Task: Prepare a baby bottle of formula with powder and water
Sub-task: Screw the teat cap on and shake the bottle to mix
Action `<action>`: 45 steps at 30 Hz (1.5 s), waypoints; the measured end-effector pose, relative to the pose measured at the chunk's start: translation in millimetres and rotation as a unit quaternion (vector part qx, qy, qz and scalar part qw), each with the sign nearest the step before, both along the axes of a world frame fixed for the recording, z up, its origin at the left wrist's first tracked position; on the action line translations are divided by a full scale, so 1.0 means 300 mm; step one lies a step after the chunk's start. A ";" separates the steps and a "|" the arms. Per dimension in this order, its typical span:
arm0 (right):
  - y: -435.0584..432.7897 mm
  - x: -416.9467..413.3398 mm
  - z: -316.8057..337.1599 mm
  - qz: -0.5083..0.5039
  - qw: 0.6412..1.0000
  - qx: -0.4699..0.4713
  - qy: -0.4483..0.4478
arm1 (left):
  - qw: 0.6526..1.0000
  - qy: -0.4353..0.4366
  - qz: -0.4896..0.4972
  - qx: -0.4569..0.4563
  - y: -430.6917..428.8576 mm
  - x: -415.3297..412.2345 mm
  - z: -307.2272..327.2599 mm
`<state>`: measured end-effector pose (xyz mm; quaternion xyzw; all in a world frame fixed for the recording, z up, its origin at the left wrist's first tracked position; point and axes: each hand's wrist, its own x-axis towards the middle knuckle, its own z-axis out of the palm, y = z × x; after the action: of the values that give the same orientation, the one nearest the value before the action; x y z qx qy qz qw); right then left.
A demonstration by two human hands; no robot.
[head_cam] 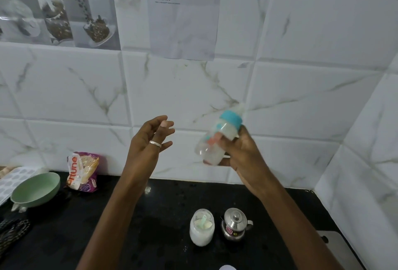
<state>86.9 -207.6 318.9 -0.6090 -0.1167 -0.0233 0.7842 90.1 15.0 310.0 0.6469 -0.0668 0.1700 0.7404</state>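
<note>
The right hand [241,151] is raised in front of the tiled wall [86,97] and wraps its fingers around a baby bottle [217,138], which is blurred and tilted, its teal collar [231,119] and teat pointing up and to the right, away from the palm. The clear body looks cloudy with a whitish fill, though the blur hides the level. The left hand [150,140] hovers level with it, just to its left, apart from the bottle, fingers spread and loosely curled, holding nothing; a silver ring [155,144] sits on one finger. Well below the right hand, on the black table [64,237], stands a lidless jar of white powder [202,229] with a pale green scoop [203,219] resting in it, and just beside it to the right a small steel lidded pot [235,224]. Far down and left of the left hand lie a green bowl [35,190] and a printed food packet [83,171] against the wall.
</note>
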 end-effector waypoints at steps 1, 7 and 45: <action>-0.002 -0.004 -0.003 0.007 1.000 -0.020 -0.005 | 1.000 -0.001 -0.002 0.000 -0.003 0.000 0.001; -0.034 0.013 0.043 -0.057 0.981 0.182 -0.045 | 1.000 -0.001 -0.005 -0.001 -0.006 -0.005 0.002; 0.002 -0.034 0.023 -0.049 0.994 0.079 -0.052 | 1.000 -0.003 -0.015 -0.002 -0.024 -0.014 -0.010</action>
<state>76.6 -207.0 325.8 -0.5479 -0.1250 -0.1023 0.8208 85.9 7.8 307.0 0.6440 -0.0781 0.1606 0.7439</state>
